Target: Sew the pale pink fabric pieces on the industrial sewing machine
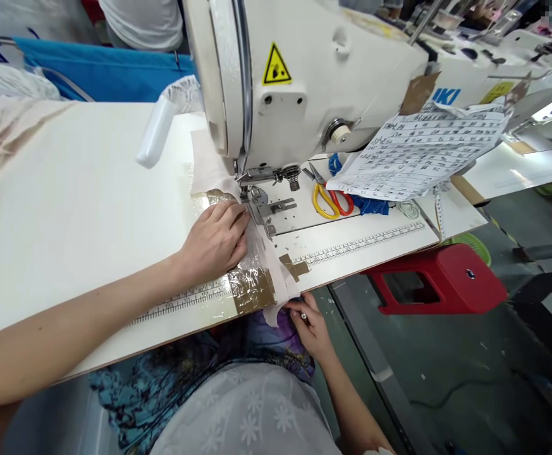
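A strip of thin pale pink fabric point(280, 278) runs from the sewing machine's presser foot point(244, 191) to the table's front edge, where its end hangs over. My left hand point(219, 240) lies on the fabric just left of the foot, fingers bent and pressed together, holding it down. Below the table edge, my right hand point(311, 328) is closed at the hanging end, which it seems to pinch between thumb and fingers. A small round metal tip point(304, 316) pokes out of that hand; the rest of this object is hidden.
Scissors point(330, 201) with yellow and red handles lie right of the needle plate, near blue cloth point(370, 205). A handwritten sheet point(418, 151) hangs off the machine point(313, 82). Measuring tape point(361, 243) and brown tape point(254, 291) line the front edge. A red stool point(451, 278) stands right.
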`<state>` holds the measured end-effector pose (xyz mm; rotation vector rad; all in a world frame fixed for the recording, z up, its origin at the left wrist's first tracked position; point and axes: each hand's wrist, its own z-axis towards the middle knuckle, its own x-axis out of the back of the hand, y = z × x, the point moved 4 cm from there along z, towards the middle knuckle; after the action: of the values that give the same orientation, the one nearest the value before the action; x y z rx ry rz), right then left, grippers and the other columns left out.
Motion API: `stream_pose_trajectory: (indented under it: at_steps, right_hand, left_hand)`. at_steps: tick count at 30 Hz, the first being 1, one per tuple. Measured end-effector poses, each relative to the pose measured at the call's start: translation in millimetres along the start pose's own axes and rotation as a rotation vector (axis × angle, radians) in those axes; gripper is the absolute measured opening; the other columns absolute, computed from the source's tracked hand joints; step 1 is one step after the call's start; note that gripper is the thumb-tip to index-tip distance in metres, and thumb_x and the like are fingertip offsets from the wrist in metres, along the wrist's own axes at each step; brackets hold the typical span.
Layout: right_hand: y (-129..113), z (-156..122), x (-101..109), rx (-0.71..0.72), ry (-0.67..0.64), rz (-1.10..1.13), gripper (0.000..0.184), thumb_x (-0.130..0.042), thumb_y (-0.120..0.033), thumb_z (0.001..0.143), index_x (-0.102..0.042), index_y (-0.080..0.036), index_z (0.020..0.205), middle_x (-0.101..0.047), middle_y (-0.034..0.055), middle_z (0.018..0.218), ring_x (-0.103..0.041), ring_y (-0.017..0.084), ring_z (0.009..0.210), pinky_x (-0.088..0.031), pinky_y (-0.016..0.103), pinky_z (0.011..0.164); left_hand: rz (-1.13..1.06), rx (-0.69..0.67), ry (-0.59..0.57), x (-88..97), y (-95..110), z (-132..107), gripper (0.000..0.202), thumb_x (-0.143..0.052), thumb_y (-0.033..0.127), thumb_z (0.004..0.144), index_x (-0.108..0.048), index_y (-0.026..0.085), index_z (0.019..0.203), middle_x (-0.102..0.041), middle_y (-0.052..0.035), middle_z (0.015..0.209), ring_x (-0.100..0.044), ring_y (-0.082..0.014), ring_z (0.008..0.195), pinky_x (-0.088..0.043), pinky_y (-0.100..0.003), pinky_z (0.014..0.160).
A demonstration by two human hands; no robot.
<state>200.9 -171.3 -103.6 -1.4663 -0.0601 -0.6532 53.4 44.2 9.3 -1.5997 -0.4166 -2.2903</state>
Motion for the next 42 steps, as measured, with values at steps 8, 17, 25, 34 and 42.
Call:
stream_pose_trajectory:
  at_steps: [8, 17, 25, 34, 42]
  right_hand:
    - [-32, -5, 8, 0.103, -0.063, 0.026, 0.025, -0.05, -0.022, 0.097, -0.075, -0.023, 0.104, -0.073, 0.0062, 0.09, -0.069, 0.019, 0.083, -0.056, 0.028, 0.072]
    - [-138, 12, 11, 0.346, -0.249, -0.008, 0.04, -0.051, -0.008, 0.092, -0.065, -0.03, 0.122, -0.078, 0.0026, 0.096, -0.073, 0.019, 0.082, -0.056, 0.027, 0.074]
    - [-211, 46, -4, 0.696, -0.363, 0.199, 0.038, -0.043, -0.01, 0.091, -0.052, -0.017, 0.126, -0.069, -0.0012, 0.078, -0.061, 0.009, 0.061, -0.05, 0.018, 0.062]
    - [-158, 65, -1, 0.149, -0.289, -0.004, 0.021, -0.045, -0.032, 0.1, -0.057, -0.016, 0.108, -0.056, -0.0054, 0.061, -0.053, 0.012, 0.048, -0.041, 0.022, 0.049]
    - [-124, 100, 3, 0.294, 0.095, -0.416, 0.027, -0.034, -0.018, 0.102, -0.058, -0.013, 0.112, -0.073, 0.0074, 0.085, -0.07, 0.019, 0.065, -0.049, 0.027, 0.055]
  left_hand:
    - [0.045, -0.007, -0.001, 2.7, 1, 0, 0.04, -0.04, 0.025, 0.097, -0.06, 0.005, 0.125, -0.06, -0.0177, 0.126, -0.052, -0.0323, 0.118, -0.048, -0.047, 0.1]
    - [-0.012, -0.031, 0.008, 2.0, -8, 3, 0.034, -0.038, 0.012, 0.098, -0.059, 0.002, 0.123, -0.061, -0.0187, 0.12, -0.058, -0.0266, 0.108, -0.058, -0.041, 0.087]
    - [0.13, 0.0, -0.045, -7.9, -26, 19, 0.022, -0.042, 0.009, 0.099, -0.064, 0.011, 0.098, -0.068, -0.0131, 0.097, -0.063, -0.023, 0.085, -0.057, -0.033, 0.063]
    - [-0.373, 0.036, 0.243, -9.1, -45, 18, 0.017, -0.055, 0.027, 0.098, -0.066, 0.018, 0.087, -0.07, -0.0058, 0.096, -0.065, -0.0195, 0.089, -0.058, -0.034, 0.075]
    - [-0.471, 0.055, 0.242, -9.4, -49, 20, 0.013, -0.059, 0.021, 0.095, -0.07, 0.02, 0.087, -0.07, -0.0048, 0.095, -0.066, -0.0188, 0.091, -0.057, -0.034, 0.079]
